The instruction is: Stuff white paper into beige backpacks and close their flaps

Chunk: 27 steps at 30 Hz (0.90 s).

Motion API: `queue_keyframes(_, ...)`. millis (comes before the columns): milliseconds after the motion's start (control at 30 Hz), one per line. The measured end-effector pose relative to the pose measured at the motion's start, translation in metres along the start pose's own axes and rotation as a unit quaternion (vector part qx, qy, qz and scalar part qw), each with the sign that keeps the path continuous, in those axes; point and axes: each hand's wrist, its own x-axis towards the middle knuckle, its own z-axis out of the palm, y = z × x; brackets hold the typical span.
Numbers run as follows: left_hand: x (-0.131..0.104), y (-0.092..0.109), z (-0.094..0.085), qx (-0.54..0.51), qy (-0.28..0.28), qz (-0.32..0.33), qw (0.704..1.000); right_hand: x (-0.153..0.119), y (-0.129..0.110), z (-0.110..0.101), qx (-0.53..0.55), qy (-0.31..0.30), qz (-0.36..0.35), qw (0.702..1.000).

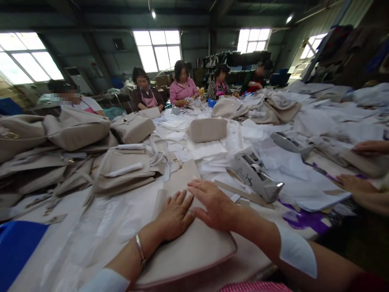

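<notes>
A beige bag point(188, 259) lies flat on the table in front of me, its flap or upper part reaching away toward a small gold fitting. My left hand point(175, 215) rests palm down on it with the fingers spread; a bracelet circles that wrist. Just to the right, my right hand point(212, 202) also lies on the bag, fingers stretched out and thumb apart, close to the left fingertips. Neither hand is gripping anything. White paper pieces lie beyond the fingertips.
Beige bags point(75, 129) pile up at the left, above a blue bin point(21, 247). A grey tape dispenser point(258, 178) stands right of my hands. Another person's hands point(358, 184) work at the right edge; several people sit across the table.
</notes>
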Motion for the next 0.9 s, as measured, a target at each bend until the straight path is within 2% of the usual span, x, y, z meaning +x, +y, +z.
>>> queue_keyframes(67, 0.000, -0.004, 0.001, 0.007, -0.003, 0.002, 1.000, 0.002, 0.000, 0.013, -0.015, -0.104, 0.043, 0.994)
queue_keyframes(133, 0.000, -0.009, 0.003, 0.019, -0.003, -0.001, 1.000, 0.001, 0.009, 0.021, -0.012, -0.179, 0.097, 0.979)
queue_keyframes(200, 0.002, -0.015, 0.006, 0.031, 0.008, 0.004, 0.999, -0.001, 0.021, 0.023, 0.002, -0.211, 0.123, 0.970)
queue_keyframes(300, 0.008, -0.023, 0.011, 0.044, 0.025, 0.014, 0.999, -0.003, 0.032, 0.022, 0.013, -0.208, 0.125, 0.970)
queue_keyframes(367, 0.013, -0.026, 0.015, 0.051, 0.023, 0.015, 0.998, -0.005, 0.034, 0.020, 0.012, -0.175, 0.115, 0.978)
queue_keyframes(400, 0.015, -0.027, 0.017, 0.056, 0.020, 0.014, 0.998, -0.008, 0.033, 0.018, 0.016, -0.140, 0.103, 0.985)
queue_keyframes(500, 0.018, -0.028, 0.020, 0.072, 0.016, 0.005, 0.997, -0.025, 0.029, 0.003, 0.049, 0.023, 0.053, 0.997)
queue_keyframes(600, 0.020, -0.025, 0.018, 0.086, 0.015, 0.000, 0.996, -0.055, 0.035, -0.033, 0.039, 0.180, 0.049, 0.982)
queue_keyframes(667, 0.019, -0.021, 0.016, 0.091, 0.009, -0.002, 0.996, -0.078, 0.053, -0.063, -0.008, 0.250, 0.094, 0.964)
queue_keyframes(767, 0.018, -0.018, 0.013, 0.091, 0.009, -0.003, 0.996, -0.110, 0.104, -0.108, -0.089, 0.304, 0.224, 0.922)
queue_keyframes(833, 0.018, -0.018, 0.013, 0.088, 0.018, -0.004, 0.996, -0.128, 0.145, -0.131, -0.139, 0.294, 0.330, 0.886)
queue_keyframes(900, 0.018, -0.019, 0.014, 0.086, 0.025, -0.004, 0.996, -0.139, 0.183, -0.146, -0.181, 0.262, 0.404, 0.858)
